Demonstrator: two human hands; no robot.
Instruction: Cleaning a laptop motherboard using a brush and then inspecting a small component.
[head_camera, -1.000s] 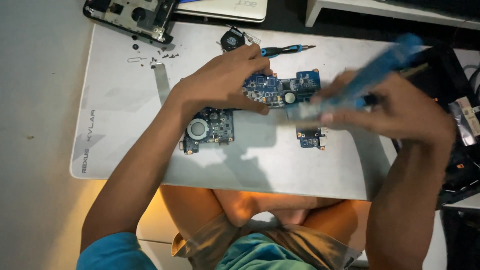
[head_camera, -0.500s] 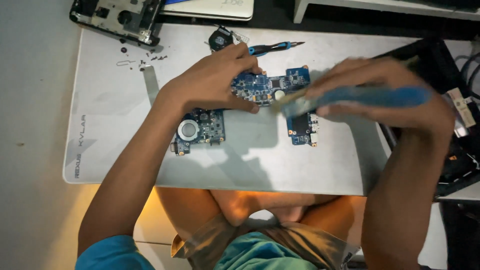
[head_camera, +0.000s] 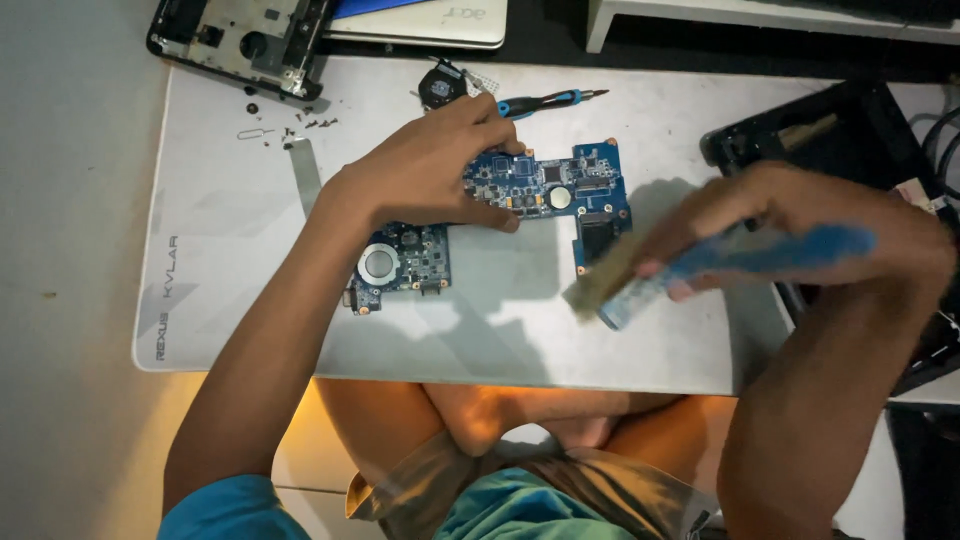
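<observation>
From my remote seat, I watch a person seated cross-legged at a white mat (head_camera: 250, 290), working over a blue board (head_camera: 545, 190) that lies near the mat's middle. The left hand (head_camera: 430, 165) lies flat on the board's left half, fingers spread and pressing down, thumb tip on the board's lower edge; it clamps nothing, only pins the board to the mat. The right hand (head_camera: 790, 225) is closed around the blue handle of a brush (head_camera: 700, 265), which is motion-blurred (I cannot make out the bristles sharply), its pale head hanging just below and right of the board's lower right corner, over bare mat.

Against half a second ago, the brush has swung: then its head lay across the board's right part, now it has come off the board toward the mat's near edge, and the handle tilts up to the right. The left hand has kept its place on the board, and the board has not shifted on the mat.

Beyond the board, at the mat's far edge, a screwdriver (head_camera: 545, 100) with a black-and-blue grip lies pointing right, just past the left fingertips. A small fan (head_camera: 440, 82) sits left of it. Loose screws (head_camera: 300, 125) and a flat ribbon cable (head_camera: 305, 175) lie left of the board, and a stripped laptop shell (head_camera: 235, 40) overhangs the mat's far left corner. A black chassis (head_camera: 830, 130) rests right of the board, behind the right hand.
</observation>
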